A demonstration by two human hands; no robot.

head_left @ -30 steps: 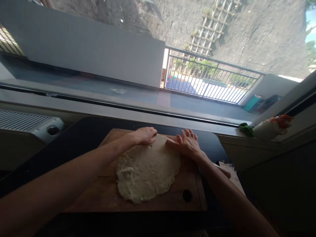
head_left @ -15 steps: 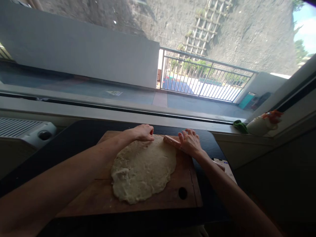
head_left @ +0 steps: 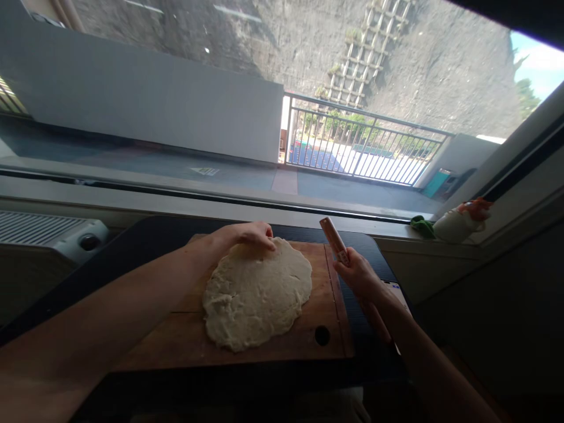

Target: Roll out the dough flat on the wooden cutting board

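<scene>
A wide, flat sheet of dough (head_left: pixel 258 299) lies on the wooden cutting board (head_left: pixel 308 349), its outline roughly round and its surface uneven. At the dough's far edge is my left hand (head_left: pixel 257 235), fingers curled and pinched on the rim. My right hand (head_left: pixel 359 273) is wrapped round a wooden rolling pin (head_left: pixel 333 238) off the board's right side. The pin is tilted, its far end pointing toward the window and its near end showing beneath my wrist. Part of the dough's far left edge is hidden behind my left hand and forearm.
The board rests on a dark table (head_left: pixel 145 241) against the window sill. A phone (head_left: pixel 392 288) lies at the table's right, partly under my right forearm. On the sill stand a white jar (head_left: pixel 458 226) and a green cloth-like thing (head_left: pixel 422 226). A white radiator (head_left: pixel 48 235) is at left.
My right hand has closed round the rolling pin and moved it right, off the dough and board, turning it more toward the window. My left hand stays at the dough's far edge.
</scene>
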